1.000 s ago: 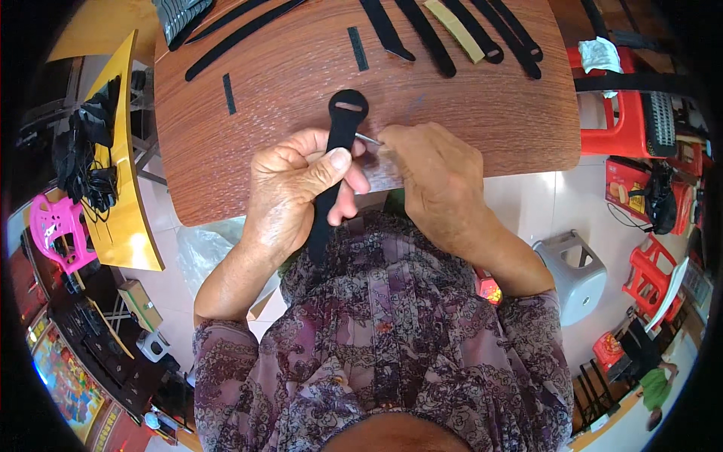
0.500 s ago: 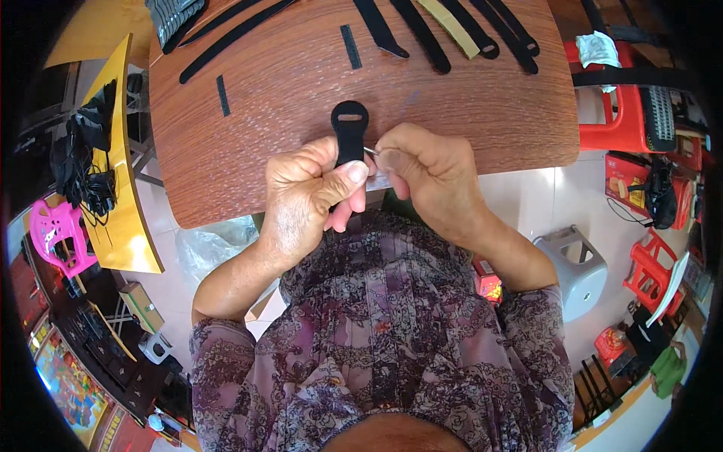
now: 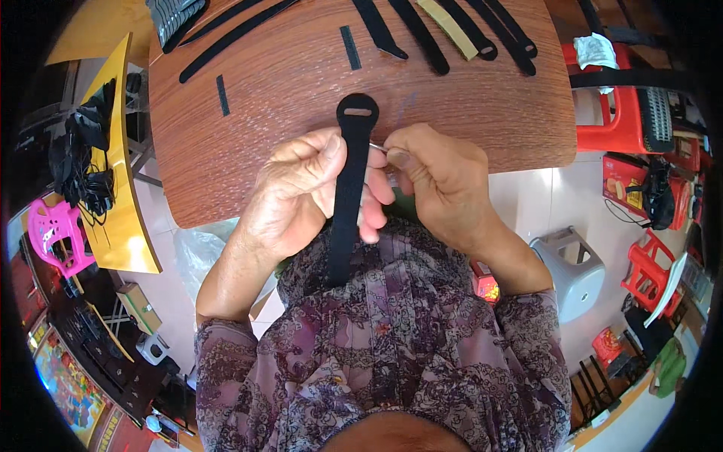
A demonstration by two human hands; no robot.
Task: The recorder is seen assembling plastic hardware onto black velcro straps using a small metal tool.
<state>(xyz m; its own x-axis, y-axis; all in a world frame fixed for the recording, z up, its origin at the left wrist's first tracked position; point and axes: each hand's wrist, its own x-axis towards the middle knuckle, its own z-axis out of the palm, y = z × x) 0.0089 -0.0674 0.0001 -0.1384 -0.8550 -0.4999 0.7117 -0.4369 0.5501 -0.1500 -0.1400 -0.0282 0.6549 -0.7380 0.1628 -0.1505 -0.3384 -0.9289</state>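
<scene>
A long black strap [image 3: 348,188] with a rounded, slotted head hangs down across my left palm. My left hand [image 3: 297,181] pinches its edge with the thumb, the other fingers lying behind it. Just right of the strap, my right hand [image 3: 440,177] is closed in a pinch on a thin silvery metal piece [image 3: 379,148]. That piece reaches to the strap's right edge; its far end is hidden, and its exact kind does not show. The strap's lower end hangs in front of my patterned shirt.
The brown wooden table [image 3: 263,151] carries two short dark strips [image 3: 349,47]. Several black straps [image 3: 418,38] and a tan strip [image 3: 452,32] lie along its far side. A yellow table [image 3: 128,218] stands left, a red stool [image 3: 621,124] and a grey stool [image 3: 576,275] right.
The strap shows much more of its length, hanging straight down. My left thumb has moved up along it and its fingers have opened somewhat. My right hand has shifted slightly right, still pinching.
</scene>
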